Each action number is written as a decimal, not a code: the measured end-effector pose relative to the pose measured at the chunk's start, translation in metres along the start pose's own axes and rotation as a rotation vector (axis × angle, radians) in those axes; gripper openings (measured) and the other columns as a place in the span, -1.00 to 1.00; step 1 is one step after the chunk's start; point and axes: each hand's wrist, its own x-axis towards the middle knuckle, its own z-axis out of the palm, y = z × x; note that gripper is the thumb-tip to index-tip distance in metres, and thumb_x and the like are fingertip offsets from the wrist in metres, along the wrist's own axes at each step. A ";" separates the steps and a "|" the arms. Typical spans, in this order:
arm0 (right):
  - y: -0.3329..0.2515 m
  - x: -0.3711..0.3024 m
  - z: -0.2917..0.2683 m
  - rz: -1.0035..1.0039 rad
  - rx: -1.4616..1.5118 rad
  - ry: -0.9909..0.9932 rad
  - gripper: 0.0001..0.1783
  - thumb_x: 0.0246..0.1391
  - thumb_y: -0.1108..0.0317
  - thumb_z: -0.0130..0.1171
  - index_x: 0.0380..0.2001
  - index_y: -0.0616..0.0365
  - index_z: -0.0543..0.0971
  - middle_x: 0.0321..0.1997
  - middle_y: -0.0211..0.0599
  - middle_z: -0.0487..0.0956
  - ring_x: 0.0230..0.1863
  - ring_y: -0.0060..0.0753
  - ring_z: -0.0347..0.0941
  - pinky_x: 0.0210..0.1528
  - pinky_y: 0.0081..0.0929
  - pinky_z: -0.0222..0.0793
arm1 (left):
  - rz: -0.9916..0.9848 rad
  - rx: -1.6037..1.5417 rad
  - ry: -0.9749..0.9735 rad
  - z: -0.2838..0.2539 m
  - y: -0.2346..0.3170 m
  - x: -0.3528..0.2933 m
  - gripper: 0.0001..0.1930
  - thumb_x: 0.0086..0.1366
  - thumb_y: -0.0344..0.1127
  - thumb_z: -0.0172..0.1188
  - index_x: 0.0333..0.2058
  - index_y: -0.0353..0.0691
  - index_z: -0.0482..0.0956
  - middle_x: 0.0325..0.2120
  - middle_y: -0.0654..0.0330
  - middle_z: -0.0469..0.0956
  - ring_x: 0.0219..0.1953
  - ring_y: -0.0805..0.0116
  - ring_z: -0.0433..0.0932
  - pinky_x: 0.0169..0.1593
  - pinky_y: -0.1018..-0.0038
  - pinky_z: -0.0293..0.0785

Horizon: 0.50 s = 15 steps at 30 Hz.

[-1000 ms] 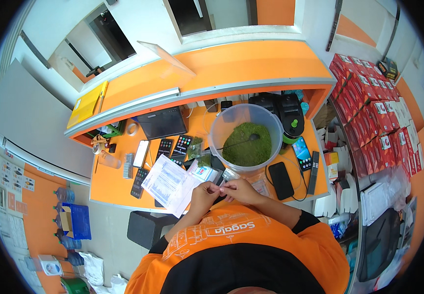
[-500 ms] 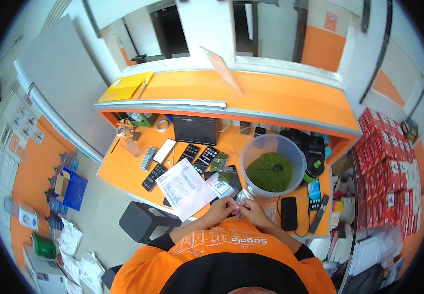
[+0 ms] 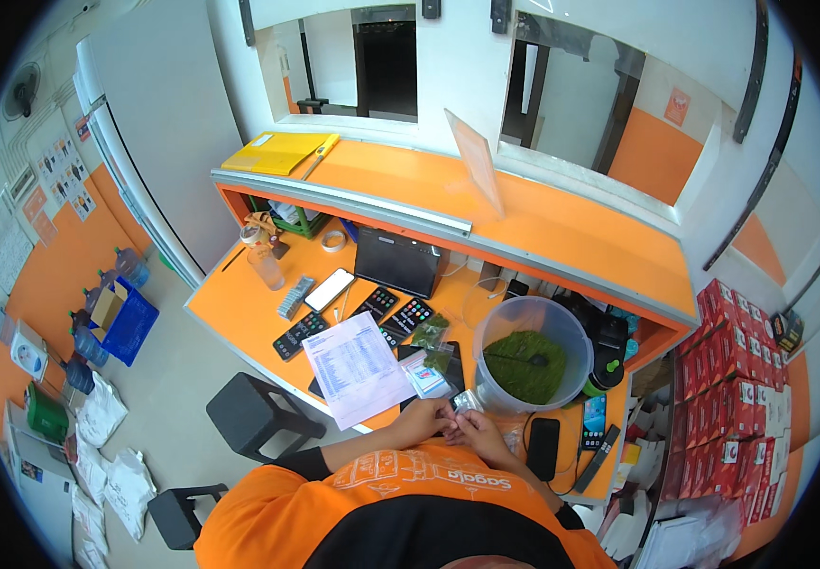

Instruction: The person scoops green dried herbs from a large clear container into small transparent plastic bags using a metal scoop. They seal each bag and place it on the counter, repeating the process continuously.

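Observation:
My left hand (image 3: 423,419) and my right hand (image 3: 480,436) meet close to my body at the table's front edge, fingers pinched together. At their fingertips shows shiny clear plastic (image 3: 468,401) that looks like a small bag; the fingers partly cover it. Just beyond stands a clear round tub (image 3: 579,327) with fine green shredded leaf (image 3: 524,365) inside and a dark utensil lying in it. Left of the tub lie small clear bags of green leaf (image 3: 431,330) and a white and blue packet (image 3: 426,375). A printed sheet (image 3: 358,368) lies left of my hands.
Several phones (image 3: 301,336) lie on the orange table, with a laptop (image 3: 396,262) behind. A black phone (image 3: 543,449) and a lit phone (image 3: 594,421) are at right. A raised shelf (image 3: 562,237) runs along the back. A dark stool (image 3: 260,417) stands left; red boxes (image 3: 727,398) are stacked right.
The view has tilted and shifted, so the table appears turned. My hands stay together at the table's front edge, fingers still pinched, with the shiny plastic close to them.

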 end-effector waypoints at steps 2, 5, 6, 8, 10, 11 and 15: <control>0.002 -0.001 -0.001 -0.006 0.004 -0.013 -0.79 0.42 0.29 0.04 -0.18 0.26 0.45 -0.20 -0.24 0.58 -0.20 -0.40 0.61 -0.05 -0.39 0.61 | 0.008 -0.070 0.022 -0.001 -0.002 0.000 -0.82 0.29 -0.31 0.31 -0.26 -0.31 0.62 -0.44 0.13 0.66 -0.36 0.36 0.64 -0.23 0.42 0.52; 0.000 0.000 0.001 -0.020 -0.128 -0.006 -0.80 0.43 0.31 0.01 -0.19 0.26 0.47 -0.25 -0.26 0.59 -0.24 -0.42 0.62 -0.10 -0.43 0.61 | 0.005 -0.058 0.046 0.006 -0.014 0.000 -0.79 0.27 -0.28 0.32 -0.26 -0.31 0.62 -0.46 0.10 0.65 -0.38 0.31 0.64 -0.25 0.38 0.53; 0.000 0.000 0.001 -0.026 -0.192 0.006 -0.80 0.44 0.32 -0.01 -0.20 0.25 0.47 -0.27 -0.28 0.60 -0.26 -0.43 0.62 -0.13 -0.45 0.62 | 0.005 -0.006 0.026 0.007 -0.015 0.000 -0.79 0.28 -0.27 0.31 -0.26 -0.30 0.61 -0.45 0.08 0.66 -0.36 0.27 0.66 -0.24 0.36 0.54; 0.010 0.002 -0.001 -0.082 -0.309 0.021 -0.83 0.38 0.35 0.05 -0.24 0.25 0.49 -0.33 -0.27 0.59 -0.28 -0.45 0.61 -0.20 -0.43 0.59 | 0.002 0.125 0.000 0.008 -0.015 0.000 -0.78 0.28 -0.23 0.28 -0.27 -0.30 0.59 -0.43 0.01 0.66 -0.33 0.15 0.67 -0.23 0.29 0.54; 0.016 0.006 -0.005 -0.196 -0.522 0.068 -0.86 0.30 0.37 0.10 -0.30 0.24 0.49 -0.41 -0.24 0.58 -0.33 -0.42 0.60 -0.27 -0.39 0.54 | -0.002 0.284 -0.013 0.011 -0.014 0.001 -0.74 0.26 -0.19 0.27 -0.29 -0.31 0.57 -0.42 -0.06 0.65 -0.32 0.02 0.68 -0.23 0.21 0.54; 0.015 0.006 -0.005 -0.281 -0.676 0.108 -0.86 0.25 0.38 0.13 -0.34 0.23 0.49 -0.45 -0.21 0.57 -0.36 -0.38 0.60 -0.31 -0.35 0.52 | 0.009 0.319 0.001 0.012 -0.014 0.000 -0.74 0.26 -0.19 0.24 -0.29 -0.31 0.56 -0.41 -0.09 0.65 -0.30 -0.03 0.67 -0.22 0.16 0.54; -0.005 -0.001 0.007 -0.265 -1.081 0.365 -0.87 0.07 0.41 0.18 -0.43 0.22 0.46 -0.49 -0.13 0.54 -0.47 -0.22 0.53 -0.41 -0.27 0.38 | -0.029 0.458 0.021 0.011 -0.009 0.003 -0.72 0.24 -0.18 0.20 -0.23 -0.30 0.51 -0.38 -0.16 0.64 -0.27 -0.17 0.64 -0.20 0.05 0.53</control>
